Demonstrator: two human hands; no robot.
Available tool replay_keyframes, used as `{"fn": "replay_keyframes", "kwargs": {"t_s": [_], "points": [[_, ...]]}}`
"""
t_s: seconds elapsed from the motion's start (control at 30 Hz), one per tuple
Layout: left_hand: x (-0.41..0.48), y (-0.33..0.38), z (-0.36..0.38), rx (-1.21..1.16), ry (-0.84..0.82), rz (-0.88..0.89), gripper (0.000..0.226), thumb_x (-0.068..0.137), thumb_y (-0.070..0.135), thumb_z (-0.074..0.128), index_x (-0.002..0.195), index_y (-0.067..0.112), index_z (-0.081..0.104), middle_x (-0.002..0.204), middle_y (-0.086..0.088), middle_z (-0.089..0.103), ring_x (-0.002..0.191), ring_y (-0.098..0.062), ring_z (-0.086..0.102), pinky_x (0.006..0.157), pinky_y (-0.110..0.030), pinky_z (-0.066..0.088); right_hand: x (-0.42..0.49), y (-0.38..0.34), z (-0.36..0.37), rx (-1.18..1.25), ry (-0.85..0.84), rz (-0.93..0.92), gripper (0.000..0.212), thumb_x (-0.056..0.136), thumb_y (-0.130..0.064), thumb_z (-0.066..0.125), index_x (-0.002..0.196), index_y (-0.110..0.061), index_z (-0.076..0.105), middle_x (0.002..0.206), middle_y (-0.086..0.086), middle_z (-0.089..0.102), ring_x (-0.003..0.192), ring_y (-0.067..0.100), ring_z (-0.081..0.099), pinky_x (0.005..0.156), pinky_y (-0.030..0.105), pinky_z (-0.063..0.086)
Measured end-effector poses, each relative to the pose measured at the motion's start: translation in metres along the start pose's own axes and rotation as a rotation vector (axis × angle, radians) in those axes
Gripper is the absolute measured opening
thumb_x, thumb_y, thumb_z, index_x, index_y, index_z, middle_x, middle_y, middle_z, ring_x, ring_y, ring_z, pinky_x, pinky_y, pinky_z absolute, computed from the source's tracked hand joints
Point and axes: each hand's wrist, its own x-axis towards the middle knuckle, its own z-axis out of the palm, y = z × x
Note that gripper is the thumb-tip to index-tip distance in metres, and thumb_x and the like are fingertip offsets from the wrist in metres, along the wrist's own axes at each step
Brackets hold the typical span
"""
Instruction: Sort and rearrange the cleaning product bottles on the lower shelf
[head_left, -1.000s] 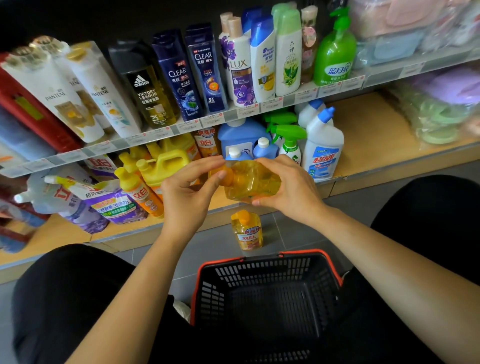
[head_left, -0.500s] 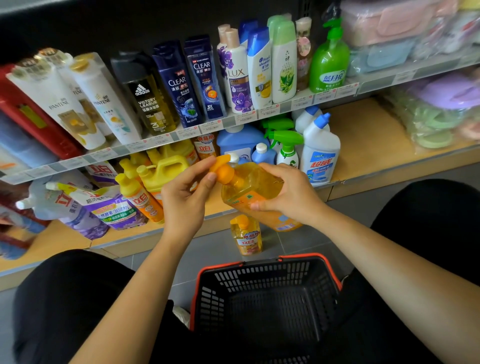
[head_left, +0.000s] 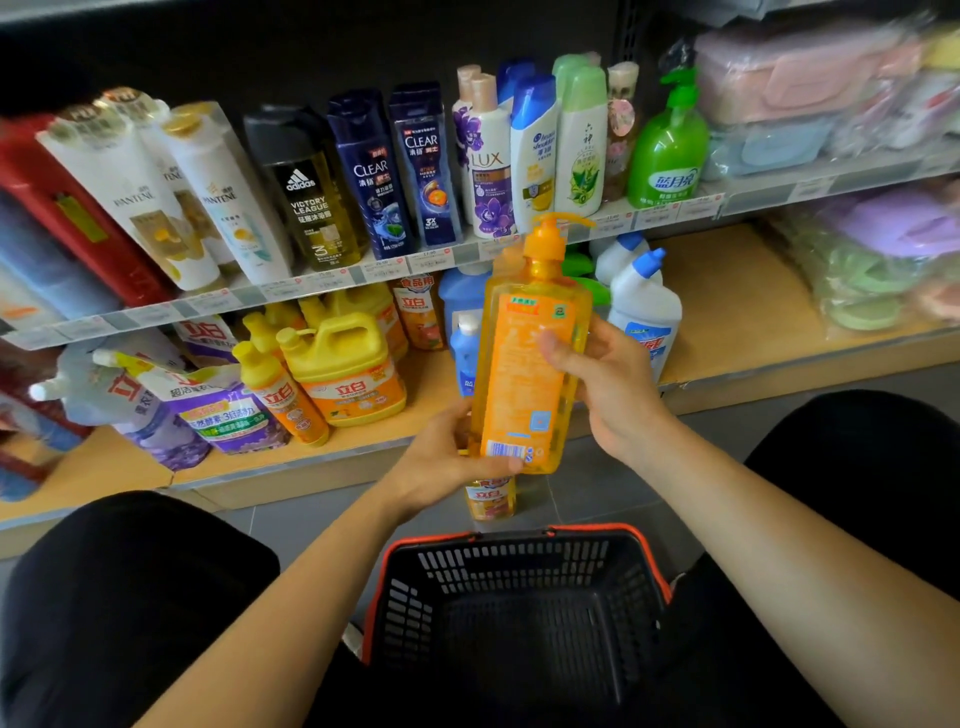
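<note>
- A black basket (head_left: 519, 571) with an orange rim sits on the floor between the crouching person's knees.
- Just beyond the basket, a small orange bottle (head_left: 491, 499) stands on the floor tiles, upright.
- Above and beyond the basket, both hands hold a tall orange pump bottle (head_left: 524, 374) in the air, upright, with its back label towards the person.
- The left hand (head_left: 441, 462) cups the base, thumb curled onto the lower front edge.
- The right hand (head_left: 608, 384) wraps the middle of the body, thumb across the label and fingers behind.
- The bottle looks nearly full, so I'd judge it heavy for its size and weighted low.
- Its plastic is smooth and probably slick, stiff enough to squeeze firmly.
- The pump neck and thin spout look like the weak part, so it is best held round the body and under the base.
- Farther from the basket, the lower shelf (head_left: 727, 291) carries yellow jugs (head_left: 345, 364) to the left and white blue-capped bottles (head_left: 644, 306) to the right.
- Bare wood shows farther right.
- Farthest from the basket, the upper shelf holds a row of shampoo bottles (head_left: 426, 166).
</note>
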Motion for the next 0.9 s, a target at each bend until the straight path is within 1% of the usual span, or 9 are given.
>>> {"fn": "replay_keyframes", "kwargs": {"t_s": [0.17, 0.3, 0.4, 0.47, 0.53, 0.63, 0.7, 0.77, 0.9], "points": [[0.002, -0.002, 0.011, -0.385, 0.208, 0.126, 0.071, 0.061, 0.018, 0.093, 0.125, 0.014, 0.063, 0.116, -0.014, 0.074, 0.107, -0.035, 0.071, 0.089, -0.047, 0.059, 0.009, -0.003, -0.010, 0.169, -0.045, 0.085, 0.063, 0.076, -0.048, 0.077, 0.131, -0.024, 0.060, 0.126, 0.000, 0.070, 0.116, 0.023, 0.067, 0.092, 0.050, 0.056], [0.000, 0.013, 0.009, -0.568, 0.367, 0.180, 0.073, 0.055, 0.016, 0.094, 0.122, 0.013, 0.065, 0.111, -0.017, 0.074, 0.102, -0.036, 0.073, 0.078, -0.041, 0.061, 0.012, -0.004, -0.019, -0.069, -0.001, 0.215, 0.074, 0.068, -0.066, 0.075, 0.126, -0.022, 0.063, 0.115, 0.004, 0.074, 0.102, 0.025, 0.073, 0.086, 0.049, 0.060], [-0.003, 0.020, -0.004, -0.445, 0.534, 0.227, 0.065, 0.050, 0.023, 0.095, 0.111, 0.027, 0.074, 0.107, -0.012, 0.076, 0.099, -0.029, 0.074, 0.075, -0.038, 0.061, 0.009, -0.002, -0.022, -0.353, 0.094, 0.247, 0.058, 0.076, -0.064, 0.073, 0.103, -0.013, 0.072, 0.083, 0.004, 0.078, 0.077, 0.018, 0.076, 0.070, 0.041, 0.063], [-0.005, 0.023, -0.009, -0.294, 0.618, 0.222, 0.064, 0.048, 0.031, 0.095, 0.109, 0.032, 0.075, 0.110, -0.010, 0.073, 0.101, -0.024, 0.072, 0.080, -0.040, 0.062, 0.010, 0.003, -0.026, -0.729, 0.170, -0.085, 0.040, 0.081, -0.057, 0.074, 0.078, -0.017, 0.075, 0.065, -0.004, 0.073, 0.065, 0.009, 0.071, 0.065, 0.035, 0.060], [-0.009, 0.026, -0.012, -0.069, 0.668, 0.225, 0.068, 0.049, 0.042, 0.093, 0.113, 0.033, 0.073, 0.110, -0.003, 0.068, 0.100, -0.013, 0.068, 0.083, -0.037, 0.061, 0.009, 0.000, -0.024, -0.970, 0.146, -0.485, 0.025, 0.076, -0.050, 0.078, 0.086, -0.028, 0.074, 0.077, -0.017, 0.067, 0.075, 0.003, 0.064, 0.071, 0.029, 0.051], [-0.013, 0.032, -0.015, 0.225, 0.638, 0.312, 0.070, 0.056, 0.046, 0.090, 0.120, 0.024, 0.071, 0.104, 0.000, 0.064, 0.097, -0.008, 0.063, 0.079, -0.026, 0.056, 0.014, -0.002, -0.019, -1.216, -0.279, -0.601, 0.089, 0.067, -0.057, 0.082, 0.144, -0.036, 0.045, 0.135, -0.011, 0.050, 0.128, 0.017, 0.041, 0.107, 0.039, 0.036], [-0.017, 0.037, -0.016, 0.309, 0.558, 0.400, 0.069, 0.058, 0.044, 0.092, 0.120, 0.020, 0.072, 0.100, -0.001, 0.062, 0.093, -0.010, 0.062, 0.075, -0.019, 0.051, 0.016, 0.002, -0.014, -1.391, -0.445, -0.581, 0.112, 0.065, -0.064, 0.080, 0.156, -0.039, 0.019, 0.155, -0.010, 0.034, 0.143, 0.017, 0.022, 0.115, 0.039, 0.020], [-0.019, 0.040, -0.013, 0.338, 0.462, 0.456, 0.067, 0.058, 0.032, 0.097, 0.119, 0.018, 0.072, 0.098, -0.001, 0.060, 0.089, -0.010, 0.060, 0.073, -0.014, 0.046, 0.016, 0.007, -0.015, -1.352, -0.504, -0.492, 0.114, 0.060, -0.065, 0.083, 0.154, -0.042, 0.021, 0.149, -0.011, 0.043, 0.137, 0.011, 0.031, 0.110, 0.033, 0.027], [-0.021, 0.045, -0.008, 0.301, 0.354, 0.484, 0.070, 0.060, 0.017, 0.099, 0.123, 0.016, 0.070, 0.106, -0.003, 0.060, 0.096, -0.015, 0.063, 0.077, -0.017, 0.048, 0.011, 0.015, -0.021, -1.217, -0.457, -0.422, 0.098, 0.049, -0.064, 0.086, 0.135, -0.046, 0.040, 0.116, -0.020, 0.061, 0.104, 0.003, 0.057, 0.082, 0.028, 0.051]]}}
